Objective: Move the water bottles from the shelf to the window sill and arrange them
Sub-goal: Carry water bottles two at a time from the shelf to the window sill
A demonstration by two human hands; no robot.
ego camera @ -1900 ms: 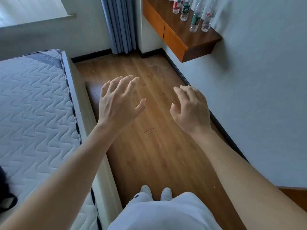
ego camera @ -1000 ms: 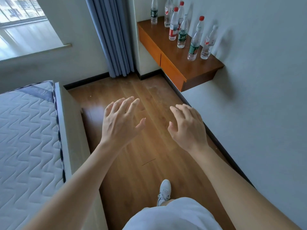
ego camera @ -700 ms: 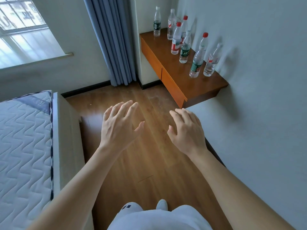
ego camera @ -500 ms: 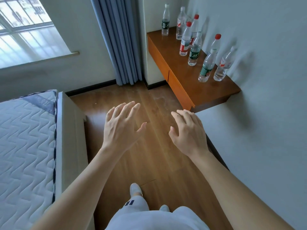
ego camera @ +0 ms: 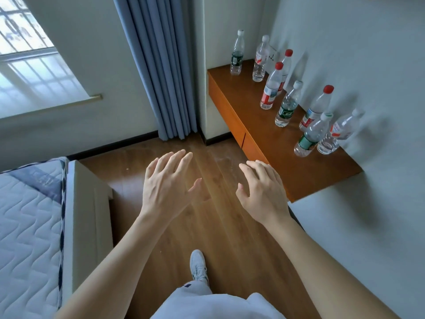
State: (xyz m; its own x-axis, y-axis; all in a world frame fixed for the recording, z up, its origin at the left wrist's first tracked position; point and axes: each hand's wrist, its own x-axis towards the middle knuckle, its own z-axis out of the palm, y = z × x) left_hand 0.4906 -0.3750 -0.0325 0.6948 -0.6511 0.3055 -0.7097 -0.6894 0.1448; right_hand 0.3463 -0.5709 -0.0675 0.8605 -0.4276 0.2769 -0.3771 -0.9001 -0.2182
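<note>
On the brown wooden shelf point(ego camera: 299, 171), eight clear plastic water bottles point(ego camera: 285, 107) stand.
Left hand point(ego camera: 165, 189) and right hand point(ego camera: 262, 192) hover apart from them, fingers wide, empty; red and green labels unreadable.

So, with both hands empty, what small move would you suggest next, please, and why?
Probably reach the right hand forward to the green-labelled bottle at the near end of the shelf. It and the left hand are open and hold nothing, no bottle shows on the window sill, and that bottle stands nearest the right hand.
</note>
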